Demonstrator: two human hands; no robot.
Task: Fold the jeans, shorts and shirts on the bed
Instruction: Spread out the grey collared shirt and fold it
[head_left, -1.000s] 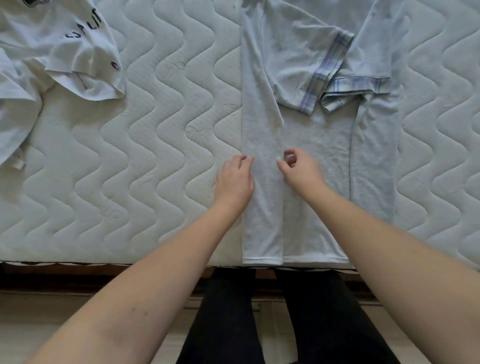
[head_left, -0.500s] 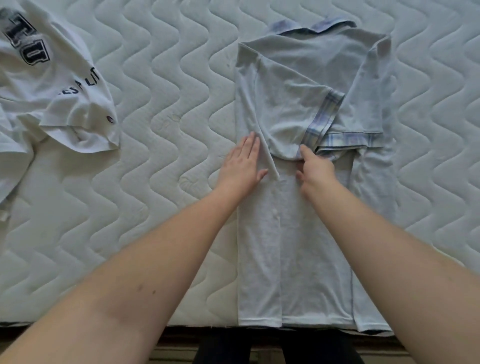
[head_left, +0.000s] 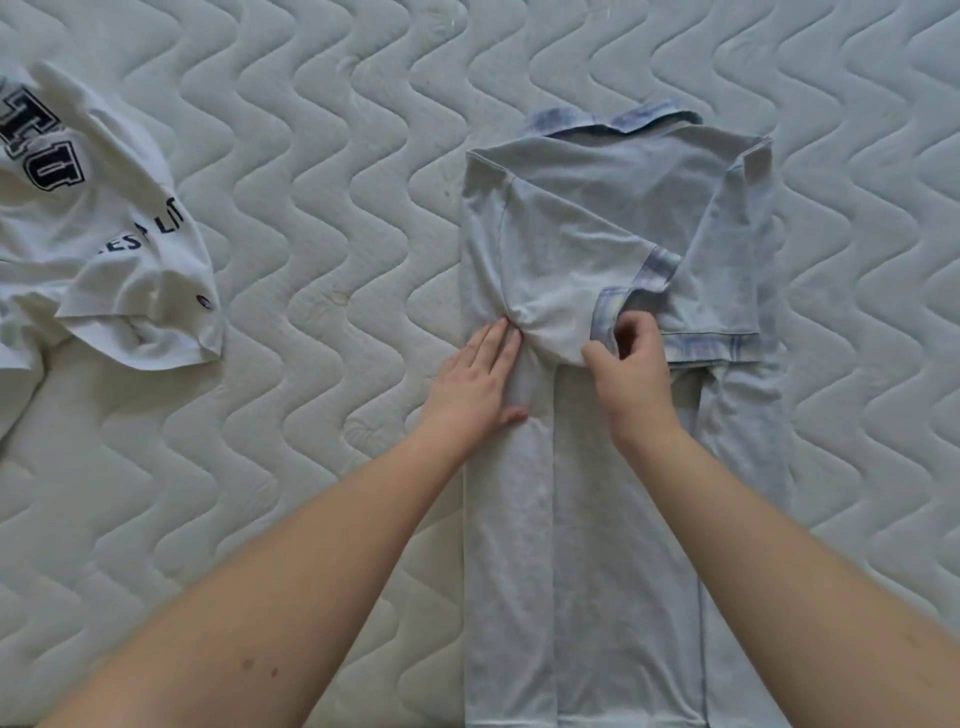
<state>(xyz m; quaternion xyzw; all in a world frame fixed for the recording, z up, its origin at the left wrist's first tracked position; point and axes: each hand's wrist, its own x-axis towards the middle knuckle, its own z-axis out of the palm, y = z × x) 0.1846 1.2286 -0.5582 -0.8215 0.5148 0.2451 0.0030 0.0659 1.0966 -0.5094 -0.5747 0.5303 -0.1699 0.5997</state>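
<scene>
Grey polo shirt (head_left: 613, 218) pinched by right hand (head_left: 631, 374); left hand (head_left: 475, 387) flat.

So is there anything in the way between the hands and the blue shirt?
No, nothing visible. Both hands are already on the light blue shirt: the left hand lies flat on its folded left side, and the right hand pinches the plaid-edged sleeve. The white shirt lies apart, far to the left.

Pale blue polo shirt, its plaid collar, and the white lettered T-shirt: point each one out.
Pale blue polo shirt (head_left: 623, 545): head view, lower body panel.
Plaid collar (head_left: 613, 120): head view, far edge.
White lettered T-shirt (head_left: 104, 244): head view, printed front.
</scene>
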